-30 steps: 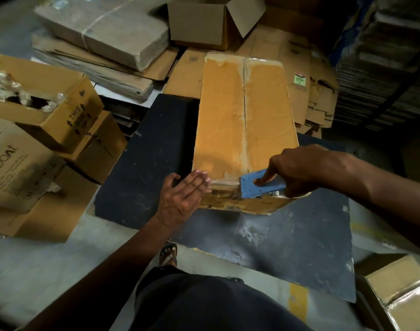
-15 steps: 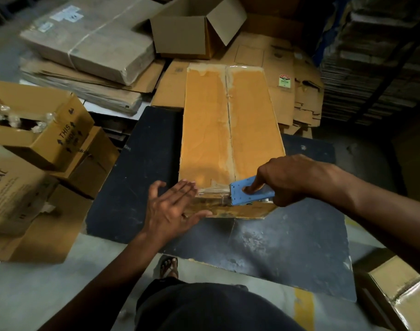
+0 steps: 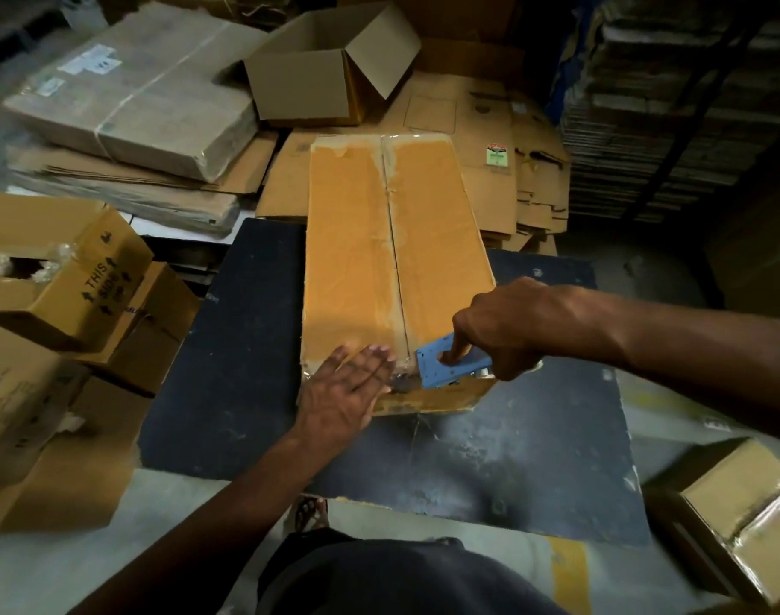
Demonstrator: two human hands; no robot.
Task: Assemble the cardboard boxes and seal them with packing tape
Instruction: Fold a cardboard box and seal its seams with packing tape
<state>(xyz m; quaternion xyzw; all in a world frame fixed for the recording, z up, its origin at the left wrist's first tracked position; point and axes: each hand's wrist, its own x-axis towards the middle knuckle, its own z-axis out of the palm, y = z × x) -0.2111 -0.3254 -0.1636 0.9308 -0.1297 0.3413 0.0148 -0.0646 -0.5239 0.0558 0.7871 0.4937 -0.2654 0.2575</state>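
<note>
A long orange-brown cardboard box [image 3: 392, 259] lies on a dark board [image 3: 228, 348], its two top flaps meeting in a centre seam with clear tape along it. My right hand [image 3: 508, 330] grips a blue tape dispenser [image 3: 446, 366] at the box's near end, right at the seam. My left hand [image 3: 348, 392] lies flat with straight fingers on the near left corner of the box, pressing the tape over the edge.
An open empty box [image 3: 335, 77] stands behind. Flattened cartons [image 3: 490, 139] and a strapped bundle [image 3: 135, 99] lie at the back. Open boxes [image 3: 60, 281] crowd the left. A taped box [image 3: 734, 521] sits at lower right. Stacked sheets [image 3: 672, 104] fill the right.
My left hand slid from beside the box's near left corner onto its top edge next to the dispenser. My right hand stayed at the seam's near end.
</note>
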